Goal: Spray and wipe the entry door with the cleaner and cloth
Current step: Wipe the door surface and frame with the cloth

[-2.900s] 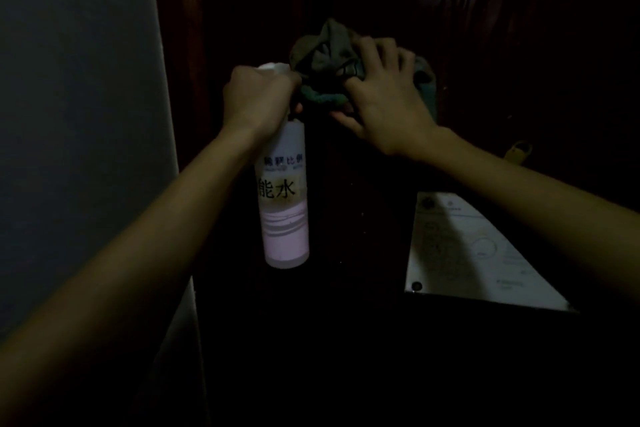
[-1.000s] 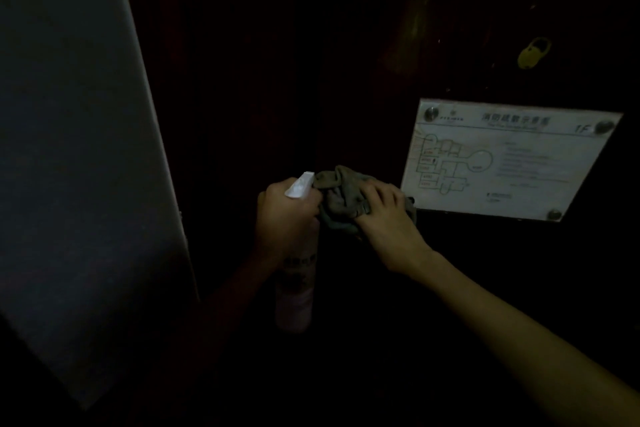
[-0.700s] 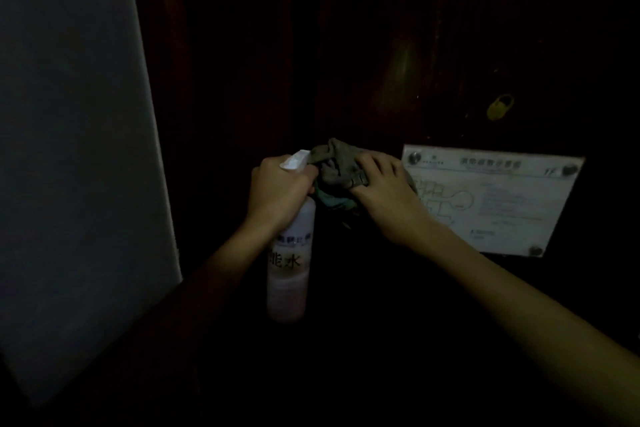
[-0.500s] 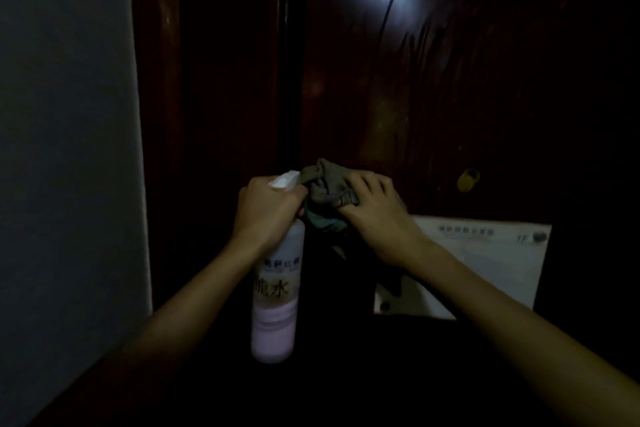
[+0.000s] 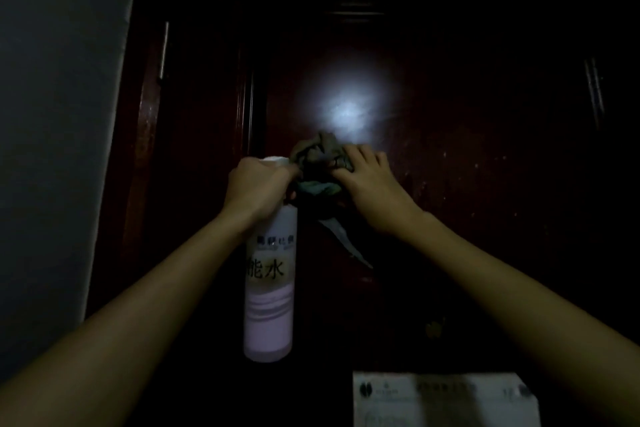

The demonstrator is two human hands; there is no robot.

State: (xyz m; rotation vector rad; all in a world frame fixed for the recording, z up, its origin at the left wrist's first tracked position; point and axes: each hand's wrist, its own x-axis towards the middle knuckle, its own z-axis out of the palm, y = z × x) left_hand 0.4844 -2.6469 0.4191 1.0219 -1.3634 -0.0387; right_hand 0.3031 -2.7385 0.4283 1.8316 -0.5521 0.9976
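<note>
The cloth (image 5: 318,163) sits bunched against the dark entry door (image 5: 467,191), just below the bright glare (image 5: 346,111) on the wood. The right hand (image 5: 372,184) presses it there with fingers bent over the wad, and a loose tail dangles further below the glare. It looks soft, light and limp. It is likely best gathered in the palm, so the tail does not drag or slip free during a stroke. The left hand (image 5: 258,184), below and left of the glare, wraps round the head of the spray bottle (image 5: 268,288), knuckles touching the cloth. Whether a finger rests on the trigger cannot be told. The bottle hangs straight down from that grip, a rigid, smooth plastic cylinder. Its pale liquid level is hard to read, so its weight is uncertain, and holding it high at the neck seems the surest place. A white placard (image 5: 443,399) lies far below the glare.
</note>
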